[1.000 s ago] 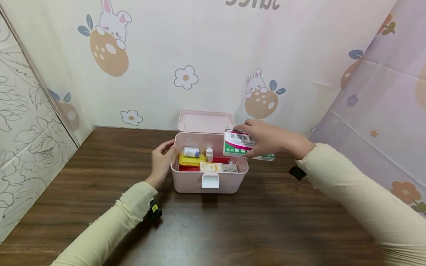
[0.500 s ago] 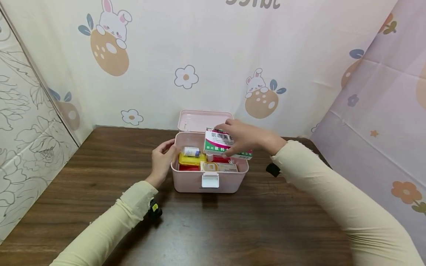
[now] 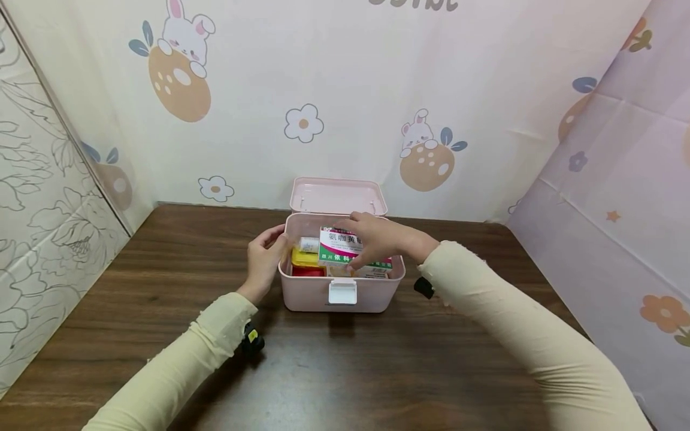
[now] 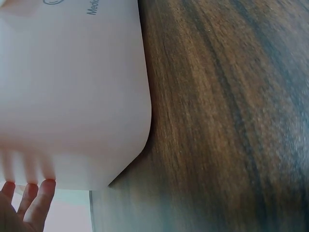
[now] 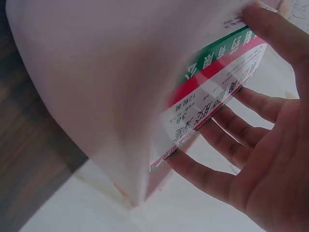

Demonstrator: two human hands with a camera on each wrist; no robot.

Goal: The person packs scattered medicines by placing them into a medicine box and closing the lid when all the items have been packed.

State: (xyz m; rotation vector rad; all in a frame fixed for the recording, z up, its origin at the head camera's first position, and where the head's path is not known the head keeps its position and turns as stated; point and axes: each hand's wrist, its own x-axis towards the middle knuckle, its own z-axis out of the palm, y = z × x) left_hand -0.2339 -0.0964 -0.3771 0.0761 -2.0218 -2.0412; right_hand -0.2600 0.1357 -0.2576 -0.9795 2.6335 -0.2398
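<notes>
A pink medicine box (image 3: 308, 295) stands on the wooden table with its lid (image 3: 339, 196) raised at the back. At its left end my left hand (image 3: 262, 263) holds the rim, and in the left wrist view the fingertips (image 4: 48, 186) touch the outer wall. My right hand (image 3: 380, 239) grips a white, green and magenta medicine carton (image 3: 336, 248), thumb on one long edge and fingers on the other. The carton is tilted and partly inside the box, above its contents. A yellow case (image 3: 305, 258) and a white bottle (image 3: 309, 244) show beside it.
A white latch (image 3: 342, 291) hangs open on the box's front. Under the carton lies another white carton (image 3: 372, 273), mostly covered, and a red item (image 3: 308, 272) sits at the front left inside. A patterned curtain (image 3: 350, 78) rises behind the table (image 3: 323, 371).
My right hand has carried the carton leftward from the box's right side, then lowered it into the opening, covering the small white bottle. My left hand has stayed at the left rim.
</notes>
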